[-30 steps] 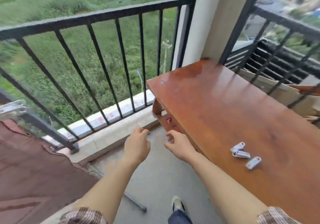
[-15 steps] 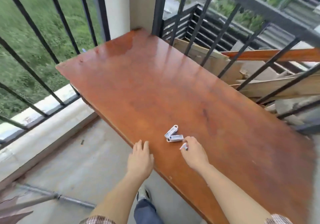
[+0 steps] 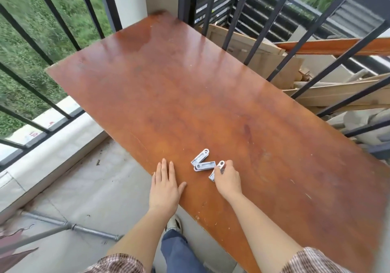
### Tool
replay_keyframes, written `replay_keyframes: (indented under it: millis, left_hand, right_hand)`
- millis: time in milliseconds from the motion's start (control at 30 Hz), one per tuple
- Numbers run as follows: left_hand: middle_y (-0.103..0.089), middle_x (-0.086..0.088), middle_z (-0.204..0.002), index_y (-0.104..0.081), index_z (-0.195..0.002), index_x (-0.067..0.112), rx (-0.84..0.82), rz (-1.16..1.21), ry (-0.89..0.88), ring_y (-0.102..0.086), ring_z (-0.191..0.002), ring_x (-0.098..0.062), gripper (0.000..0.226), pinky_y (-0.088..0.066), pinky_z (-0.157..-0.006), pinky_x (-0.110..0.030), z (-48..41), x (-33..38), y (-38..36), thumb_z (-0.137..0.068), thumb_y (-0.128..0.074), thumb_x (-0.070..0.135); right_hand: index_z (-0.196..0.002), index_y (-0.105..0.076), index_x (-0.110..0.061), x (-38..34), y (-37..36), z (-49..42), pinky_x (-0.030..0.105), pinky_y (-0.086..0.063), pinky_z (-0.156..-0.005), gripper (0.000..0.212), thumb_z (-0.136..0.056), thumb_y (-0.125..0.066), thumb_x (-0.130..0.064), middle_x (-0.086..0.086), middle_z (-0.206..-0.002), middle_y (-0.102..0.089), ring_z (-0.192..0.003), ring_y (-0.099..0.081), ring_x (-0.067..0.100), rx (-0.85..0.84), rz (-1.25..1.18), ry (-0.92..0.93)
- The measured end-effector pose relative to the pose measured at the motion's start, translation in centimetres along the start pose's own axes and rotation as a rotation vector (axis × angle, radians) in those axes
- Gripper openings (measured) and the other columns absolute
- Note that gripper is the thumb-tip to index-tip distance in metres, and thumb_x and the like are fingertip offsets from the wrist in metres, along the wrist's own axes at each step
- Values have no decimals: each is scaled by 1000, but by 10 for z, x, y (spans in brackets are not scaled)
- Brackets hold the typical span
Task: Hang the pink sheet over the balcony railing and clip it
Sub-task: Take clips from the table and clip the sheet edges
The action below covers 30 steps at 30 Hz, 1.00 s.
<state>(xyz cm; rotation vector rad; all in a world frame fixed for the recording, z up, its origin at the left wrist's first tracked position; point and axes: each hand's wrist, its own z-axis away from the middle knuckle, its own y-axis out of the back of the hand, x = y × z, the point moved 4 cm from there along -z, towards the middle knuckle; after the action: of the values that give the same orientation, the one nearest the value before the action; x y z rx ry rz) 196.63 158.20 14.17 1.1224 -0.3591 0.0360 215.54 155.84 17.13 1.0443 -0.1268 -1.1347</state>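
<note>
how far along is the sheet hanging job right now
Done: nothing clipped that shows; only a corner of the pink sheet is in view at lower left. In hand: the right hand pinches one clip on the table, left hand flat on its edge. Left: two clips lie unused; carry clips to the railing and clip the sheet.

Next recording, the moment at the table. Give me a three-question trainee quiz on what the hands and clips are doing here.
1. How many white clips are in view at the table?
2. True or false: the left hand lies flat on the table's near edge.
3. The right hand: A) hangs idle and open, B) pinches one clip, C) is clenched and empty.
Key: 1. three; 2. true; 3. B.
</note>
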Motion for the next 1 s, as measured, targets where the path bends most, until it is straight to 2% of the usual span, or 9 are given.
replay_keyframes:
  millis: [133, 267, 300, 400, 467, 567, 800, 933, 1000]
  left_hand:
    - [12, -12, -158, 5, -150, 9, -136, -53, 8, 8, -147, -27, 79, -5, -120, -37, -2, 2, 8, -96, -31, 53]
    - [13, -11, -158, 4, -151, 10, -276, -26, -29, 8, -147, -26, 80, -5, -120, -37, -6, -5, 24, -95, -40, 48]
    - [10, -10, -159, 1, -151, 10, -284, 11, -29, 6, -147, -26, 78, -6, -120, -37, -5, -8, 28, -96, -40, 47]
    - [1, -8, -160, -6, -151, 15, -228, 142, 34, 0, -147, -25, 70, -14, -118, -38, 9, -25, 40, -97, -41, 42]
    - [-4, -7, -160, -11, -151, 18, -190, 222, 100, -3, -147, -24, 67, -19, -117, -39, 25, -45, 48, -97, -43, 40]
    - [-10, -8, -159, -18, -149, 16, -129, 239, 180, -9, -146, -23, 62, -19, -115, -37, 51, -86, 62, -97, -43, 39]
    - [-33, -7, -144, -37, -137, 13, -4, 220, 389, -26, -135, -24, 46, -33, -104, -37, 122, -207, 109, -93, -44, 24]
    - [-36, -10, -142, -43, -134, 11, 39, 73, 375, -28, -135, -26, 46, -25, -111, -35, 170, -273, 133, -88, -46, 12]
    - [-38, -11, -141, -44, -134, 10, 34, -118, 371, -25, -138, -29, 46, -10, -117, -41, 191, -312, 144, -88, -49, 12]
  right_hand:
    - [-105, -48, -14, 11, 6, 7, 30, -43, -75, 23, -90, -57, -28, 8, -100, -64, -94, -61, 29, 25, -200, -100]
    - [-117, -50, -13, 20, 13, 9, 45, -53, -86, 55, -73, -71, -39, 10, -97, -68, -89, -67, 32, 94, -428, -205]
    - [-114, -55, -11, 14, 17, 14, 44, -54, -82, 51, -73, -71, -37, 11, -90, -69, -79, -67, 29, 110, -489, -196]
    - [-89, -62, -11, -23, 21, 32, 31, -45, -53, 11, -81, -68, -17, 7, -67, -63, -49, -55, 13, 63, -641, -87]
    - [-91, -61, -11, -52, 10, 41, 22, -41, -42, 11, -82, -67, -12, 7, -69, -63, -43, -54, 9, -21, -690, -7]
    - [-100, -58, -5, -101, -25, 63, 19, -41, -38, 21, -83, -68, -12, 9, -72, -63, -48, -54, 14, -197, -648, 105]
    - [-77, -63, -7, -185, -151, 139, 22, -39, -44, 5, -81, -64, -10, 9, -62, -61, -43, -52, 13, -551, -215, 302]
    - [-80, -65, -5, -218, -218, 191, 19, -40, -43, 6, -83, -63, -9, 11, -67, -60, -48, -53, 14, -641, -127, 346]
    - [-79, -63, -5, -234, -249, 218, 18, -38, -40, 6, -84, -61, -7, 10, -67, -58, -49, -52, 14, -673, -121, 350]
